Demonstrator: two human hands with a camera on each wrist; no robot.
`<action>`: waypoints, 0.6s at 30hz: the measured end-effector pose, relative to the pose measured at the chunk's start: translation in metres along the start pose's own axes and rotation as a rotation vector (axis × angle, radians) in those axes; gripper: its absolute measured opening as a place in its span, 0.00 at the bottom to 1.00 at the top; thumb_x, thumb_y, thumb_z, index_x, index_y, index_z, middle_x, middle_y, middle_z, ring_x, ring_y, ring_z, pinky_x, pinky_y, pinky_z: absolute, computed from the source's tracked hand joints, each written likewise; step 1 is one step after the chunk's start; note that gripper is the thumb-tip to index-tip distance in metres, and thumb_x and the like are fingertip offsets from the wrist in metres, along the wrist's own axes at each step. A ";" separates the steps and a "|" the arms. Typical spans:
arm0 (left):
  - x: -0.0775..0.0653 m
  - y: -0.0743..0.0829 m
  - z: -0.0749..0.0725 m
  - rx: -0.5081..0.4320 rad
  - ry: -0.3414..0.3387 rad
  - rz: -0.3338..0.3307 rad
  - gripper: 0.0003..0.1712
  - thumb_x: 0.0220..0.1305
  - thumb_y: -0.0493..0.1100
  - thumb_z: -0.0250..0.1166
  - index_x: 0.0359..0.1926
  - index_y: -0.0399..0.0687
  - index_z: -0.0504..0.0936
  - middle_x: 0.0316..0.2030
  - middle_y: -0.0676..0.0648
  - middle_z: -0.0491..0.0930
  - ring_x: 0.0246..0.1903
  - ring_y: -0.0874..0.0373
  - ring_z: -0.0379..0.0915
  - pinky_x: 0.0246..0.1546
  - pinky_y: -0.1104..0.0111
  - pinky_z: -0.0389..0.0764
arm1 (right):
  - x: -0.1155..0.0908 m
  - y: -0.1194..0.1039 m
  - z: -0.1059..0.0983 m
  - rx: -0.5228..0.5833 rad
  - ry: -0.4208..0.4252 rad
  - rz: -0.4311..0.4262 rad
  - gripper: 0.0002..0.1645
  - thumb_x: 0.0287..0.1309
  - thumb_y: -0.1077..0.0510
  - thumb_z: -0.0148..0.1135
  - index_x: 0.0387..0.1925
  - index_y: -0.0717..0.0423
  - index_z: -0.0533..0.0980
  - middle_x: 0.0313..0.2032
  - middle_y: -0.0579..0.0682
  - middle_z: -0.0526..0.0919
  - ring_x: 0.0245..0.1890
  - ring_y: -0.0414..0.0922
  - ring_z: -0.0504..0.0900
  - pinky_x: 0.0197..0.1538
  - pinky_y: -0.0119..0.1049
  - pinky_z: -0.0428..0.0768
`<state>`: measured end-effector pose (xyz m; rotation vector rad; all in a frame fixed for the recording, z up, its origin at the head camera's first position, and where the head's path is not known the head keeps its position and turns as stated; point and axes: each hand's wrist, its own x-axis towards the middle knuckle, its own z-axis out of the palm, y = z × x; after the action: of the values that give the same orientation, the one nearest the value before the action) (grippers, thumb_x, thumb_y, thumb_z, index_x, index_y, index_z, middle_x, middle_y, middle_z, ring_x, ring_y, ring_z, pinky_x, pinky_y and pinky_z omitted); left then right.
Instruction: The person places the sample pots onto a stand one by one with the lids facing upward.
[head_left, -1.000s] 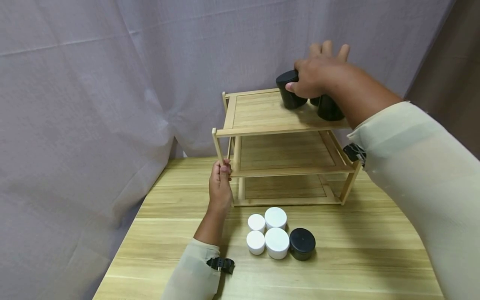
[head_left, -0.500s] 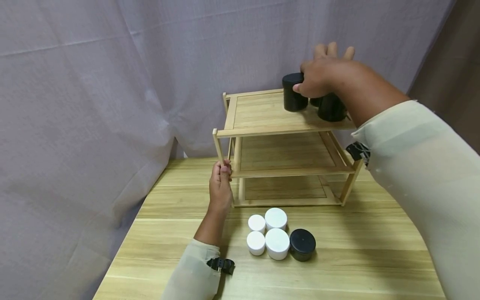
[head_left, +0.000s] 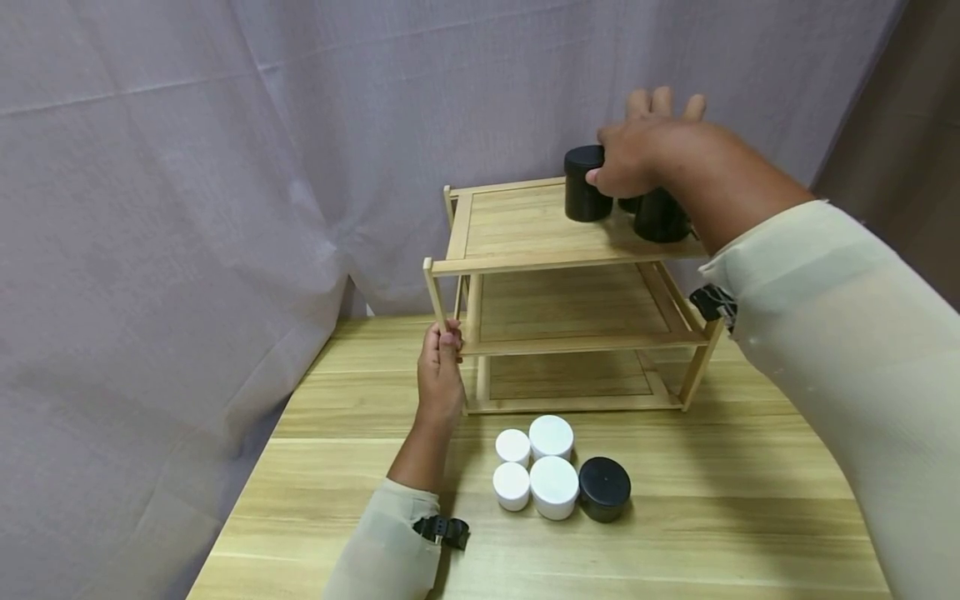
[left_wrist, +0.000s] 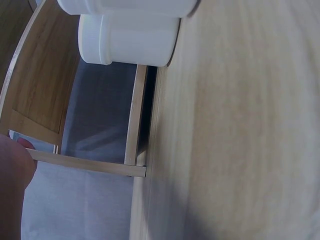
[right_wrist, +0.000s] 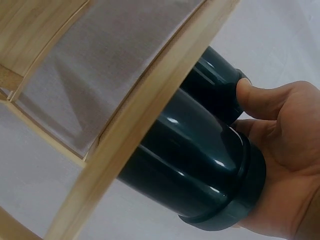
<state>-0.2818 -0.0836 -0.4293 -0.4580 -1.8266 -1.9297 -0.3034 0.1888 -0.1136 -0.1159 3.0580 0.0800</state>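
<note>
Gripping a glossy cylindrical jar (head_left: 585,193), right hand (head_left: 643,152) above wooden rack (head_left: 517,223)

The far dark jar (right_wrist: 214,82) is held by the right hand (right_wrist: 292,145), with the thumb (right_wrist: 262,100) pressed against its top edge. Part of that jar is hidden by the near dark jar (right_wrist: 195,155). Some of the hand is covered too, and whether the near jar is touched cannot be told. Both jar bottoms are hidden by a wooden bar (right_wrist: 135,120). Grey cloth (right_wrist: 115,60) is seen past the bar.
</note>
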 end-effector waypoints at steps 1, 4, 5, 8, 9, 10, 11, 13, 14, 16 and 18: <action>0.000 0.000 0.000 -0.001 0.000 -0.001 0.44 0.76 0.68 0.46 0.62 0.28 0.73 0.39 0.54 0.69 0.42 0.61 0.67 0.46 0.69 0.69 | 0.000 0.000 0.000 0.001 0.000 -0.001 0.45 0.83 0.37 0.43 0.85 0.62 0.52 0.72 0.78 0.46 0.73 0.78 0.40 0.74 0.83 0.32; 0.000 -0.001 0.001 -0.006 0.000 -0.001 0.46 0.75 0.68 0.46 0.62 0.26 0.73 0.38 0.55 0.69 0.41 0.62 0.67 0.46 0.70 0.69 | -0.001 -0.001 0.000 0.001 0.004 0.002 0.45 0.84 0.38 0.43 0.85 0.61 0.52 0.73 0.79 0.46 0.74 0.78 0.39 0.75 0.84 0.31; 0.000 -0.001 0.001 -0.007 -0.001 0.000 0.46 0.75 0.69 0.47 0.62 0.26 0.72 0.38 0.55 0.69 0.41 0.62 0.67 0.46 0.70 0.69 | -0.002 -0.001 0.000 0.001 0.007 0.005 0.45 0.84 0.38 0.43 0.86 0.61 0.51 0.73 0.79 0.45 0.75 0.78 0.39 0.75 0.83 0.30; 0.000 0.000 0.001 -0.010 -0.002 0.011 0.46 0.75 0.69 0.46 0.62 0.25 0.72 0.38 0.54 0.69 0.41 0.62 0.67 0.46 0.71 0.69 | -0.003 -0.002 0.000 -0.009 0.011 0.011 0.46 0.84 0.39 0.43 0.87 0.61 0.47 0.75 0.80 0.44 0.75 0.78 0.39 0.75 0.83 0.29; 0.000 0.000 0.001 -0.011 -0.002 0.016 0.46 0.76 0.68 0.46 0.62 0.25 0.72 0.38 0.54 0.69 0.41 0.62 0.67 0.46 0.71 0.69 | -0.003 -0.003 -0.001 -0.015 0.012 0.010 0.46 0.84 0.39 0.44 0.87 0.60 0.47 0.74 0.80 0.45 0.75 0.78 0.39 0.75 0.83 0.29; 0.000 0.000 0.001 -0.012 0.000 0.019 0.46 0.76 0.68 0.46 0.62 0.25 0.72 0.38 0.54 0.69 0.41 0.62 0.67 0.46 0.71 0.69 | -0.003 -0.003 -0.001 -0.021 0.014 0.008 0.47 0.84 0.39 0.44 0.87 0.60 0.47 0.74 0.80 0.45 0.75 0.78 0.40 0.75 0.83 0.30; 0.000 0.001 0.000 -0.012 0.002 0.021 0.46 0.76 0.68 0.46 0.62 0.25 0.72 0.38 0.54 0.69 0.41 0.62 0.67 0.46 0.71 0.69 | -0.003 -0.004 -0.001 -0.028 0.016 0.005 0.47 0.83 0.39 0.45 0.87 0.60 0.47 0.73 0.80 0.46 0.74 0.78 0.41 0.75 0.84 0.31; 0.000 0.001 0.000 -0.015 0.005 0.020 0.46 0.75 0.69 0.46 0.62 0.25 0.72 0.38 0.54 0.69 0.41 0.62 0.67 0.46 0.71 0.69 | -0.004 -0.005 -0.001 -0.044 0.017 -0.004 0.49 0.82 0.39 0.47 0.87 0.60 0.45 0.72 0.80 0.46 0.74 0.79 0.43 0.74 0.84 0.33; 0.000 0.001 0.000 -0.016 0.006 0.020 0.47 0.75 0.69 0.46 0.62 0.25 0.72 0.38 0.54 0.69 0.41 0.62 0.67 0.45 0.71 0.69 | -0.005 -0.005 -0.001 -0.048 0.018 -0.009 0.49 0.82 0.38 0.48 0.87 0.60 0.44 0.72 0.80 0.46 0.74 0.79 0.43 0.74 0.85 0.33; 0.000 0.002 0.000 -0.018 0.005 0.017 0.48 0.74 0.70 0.47 0.62 0.25 0.72 0.38 0.54 0.69 0.41 0.62 0.68 0.45 0.71 0.69 | -0.007 -0.006 0.000 -0.054 0.023 -0.017 0.51 0.81 0.38 0.49 0.88 0.59 0.41 0.73 0.81 0.44 0.75 0.80 0.42 0.74 0.85 0.33; 0.000 0.002 0.000 -0.016 0.005 0.017 0.48 0.74 0.70 0.46 0.62 0.25 0.72 0.38 0.54 0.69 0.41 0.62 0.68 0.46 0.71 0.69 | -0.009 -0.008 0.000 -0.052 0.037 -0.030 0.53 0.80 0.39 0.52 0.88 0.57 0.40 0.74 0.81 0.43 0.75 0.80 0.41 0.74 0.85 0.33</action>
<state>-0.2806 -0.0837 -0.4280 -0.4725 -1.7997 -1.9345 -0.2941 0.1818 -0.1133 -0.1684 3.0913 0.1567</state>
